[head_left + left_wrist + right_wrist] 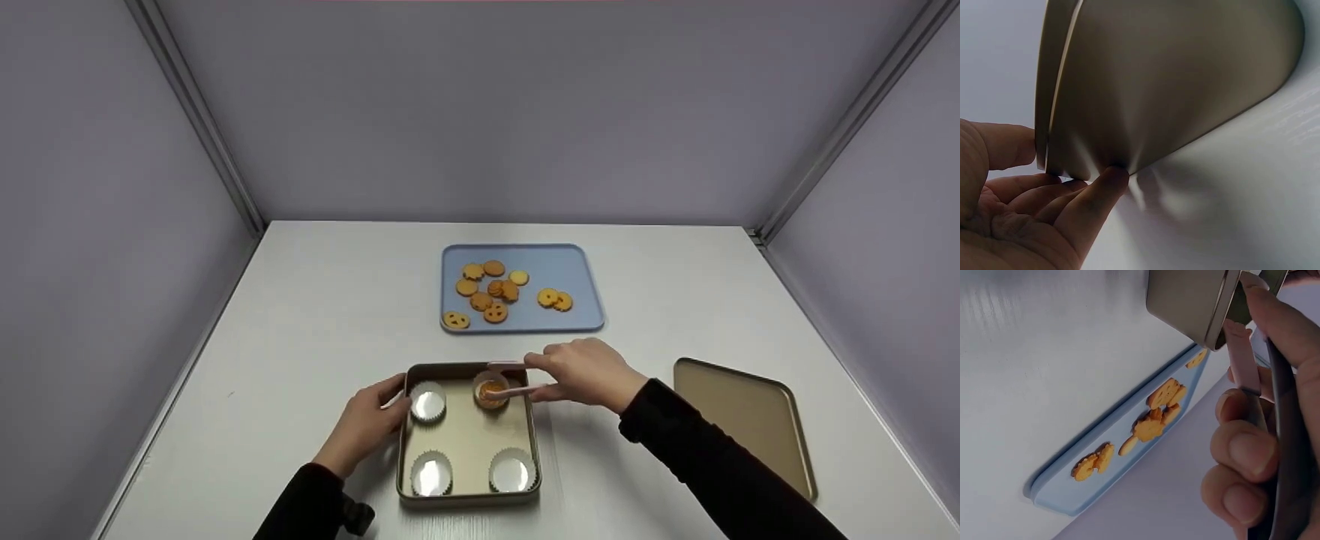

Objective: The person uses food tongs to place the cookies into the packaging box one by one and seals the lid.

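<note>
A gold rectangular tin (469,499) stands at the front of the table, a fluted cupcake liner in each corner. My left hand (367,420) holds the tin at its back left corner; the left wrist view shows its thumb (1009,147) at the rim and fingertips against the wall. My right hand (589,375) grips tongs (517,391) with pale pink tips, reaching over the tin's right edge. The tips are at the back right liner (480,382), where a golden-brown cookie (492,390) lies. The back left liner (428,403) shows a shiny bottom, as do both front ones.
Behind the tin lies a blue tray (574,262) with several cookies (496,313) of different shapes, a pair of them (554,299) apart at the right. The tin's gold lid (750,420) rests at the right of the white table (330,300). Grey walls enclose the table.
</note>
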{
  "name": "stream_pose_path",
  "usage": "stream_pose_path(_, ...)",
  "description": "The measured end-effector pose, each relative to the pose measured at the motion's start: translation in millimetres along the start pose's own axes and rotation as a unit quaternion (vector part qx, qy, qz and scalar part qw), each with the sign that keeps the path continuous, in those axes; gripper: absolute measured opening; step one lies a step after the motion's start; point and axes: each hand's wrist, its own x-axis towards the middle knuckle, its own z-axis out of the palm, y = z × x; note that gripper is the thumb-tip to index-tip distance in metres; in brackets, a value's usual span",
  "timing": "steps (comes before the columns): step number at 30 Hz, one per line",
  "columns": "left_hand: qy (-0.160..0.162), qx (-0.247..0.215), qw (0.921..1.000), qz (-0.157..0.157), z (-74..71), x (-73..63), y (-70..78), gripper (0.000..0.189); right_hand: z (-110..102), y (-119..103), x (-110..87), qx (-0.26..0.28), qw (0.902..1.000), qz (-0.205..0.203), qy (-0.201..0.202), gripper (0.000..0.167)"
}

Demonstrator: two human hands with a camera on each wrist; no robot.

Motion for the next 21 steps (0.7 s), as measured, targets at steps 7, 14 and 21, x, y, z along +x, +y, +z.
stream_pose_path(7, -0.006, -0.006, 1.0000, -0.005, -0.2, -0.6, -0.4, 0.052, -10.9, 13.1, -7.1, 0.060, 0.9973, -0.020, 0.038, 0.045)
stream_pose_path(14, -0.004, -0.010, 0.9999, -0.007, -0.3, -0.5, -0.4, 0.052, -20.1, 29.7, -11.4, 0.106, 0.9920, 0.008, 0.068, 0.055)
stream_pose_path(21, -0.006, -0.007, 0.9999, -0.006, 0.0, -0.4, 0.2, 0.053, -17.6, 47.1, -14.2, 0.104, 0.9842, 0.081, 0.118, 0.057)
